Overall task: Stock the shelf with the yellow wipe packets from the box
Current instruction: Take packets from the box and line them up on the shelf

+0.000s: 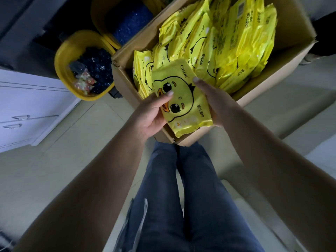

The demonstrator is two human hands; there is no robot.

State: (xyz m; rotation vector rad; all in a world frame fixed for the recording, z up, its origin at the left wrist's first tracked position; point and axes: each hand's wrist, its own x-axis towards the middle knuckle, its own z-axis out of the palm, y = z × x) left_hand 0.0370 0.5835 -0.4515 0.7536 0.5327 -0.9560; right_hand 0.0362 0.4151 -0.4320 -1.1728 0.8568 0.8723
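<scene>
There, the yellow wipe packet (183,99) sat above the near corner of the cardboard box (283,57), duck face up. Your left hand (151,115) pinched its left edge; your right hand (212,99) gripped its right side. More packets (227,42) filled the box, and yellow baskets (67,57) stood just beside it on the floor.

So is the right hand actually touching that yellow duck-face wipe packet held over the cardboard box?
Touching. The head view shows the right hand gripping the yellow duck-face wipe packet by its right edge, a fingertip on its front.
</scene>
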